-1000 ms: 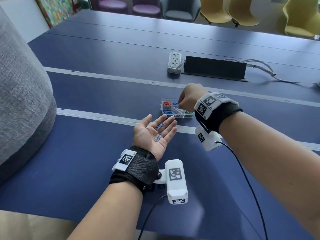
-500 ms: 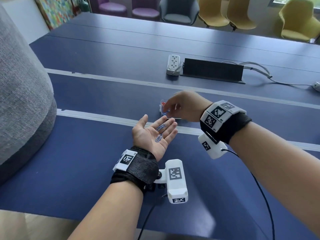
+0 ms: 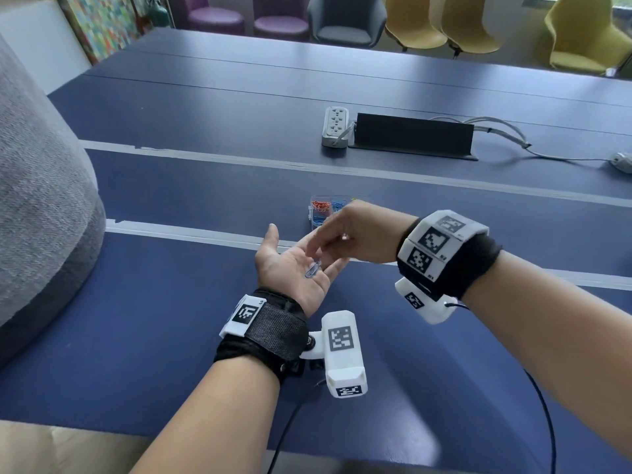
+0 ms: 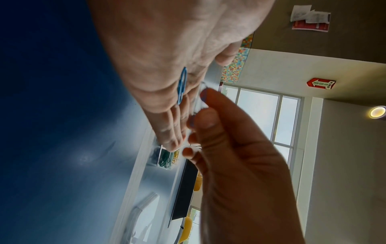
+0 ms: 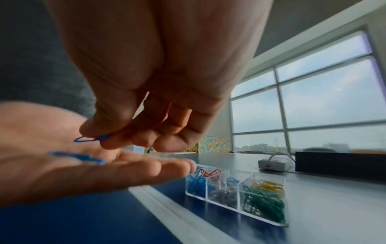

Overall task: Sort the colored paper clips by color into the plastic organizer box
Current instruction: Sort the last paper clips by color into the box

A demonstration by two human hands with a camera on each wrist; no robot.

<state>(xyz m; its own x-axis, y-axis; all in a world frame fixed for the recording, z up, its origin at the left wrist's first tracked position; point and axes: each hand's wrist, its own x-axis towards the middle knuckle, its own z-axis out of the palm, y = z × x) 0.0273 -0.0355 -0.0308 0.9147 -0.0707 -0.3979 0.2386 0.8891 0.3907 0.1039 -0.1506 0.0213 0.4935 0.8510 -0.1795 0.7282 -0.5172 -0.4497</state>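
My left hand (image 3: 294, 265) lies palm up over the table, fingers straight, and a blue paper clip (image 3: 312, 268) (image 4: 182, 85) (image 5: 77, 157) rests on it. Just above that palm my right hand (image 3: 328, 244) pinches a second blue clip (image 5: 90, 138) between thumb and forefinger. The clear plastic organizer box (image 3: 316, 213) (image 5: 236, 194) stands beyond both hands, mostly hidden behind the right hand in the head view. Its compartments hold blue, red, dark, green and yellow clips.
A white power strip (image 3: 336, 126) and a long black box (image 3: 413, 135) with cables stand further back on the blue table (image 3: 171, 336). A grey upholstered shape (image 3: 41, 206) fills the left edge. Chairs line the far side.
My right hand has come back from the organizer box to my left palm and has picked up one of the two blue clips lying there. The left hand has stayed put.
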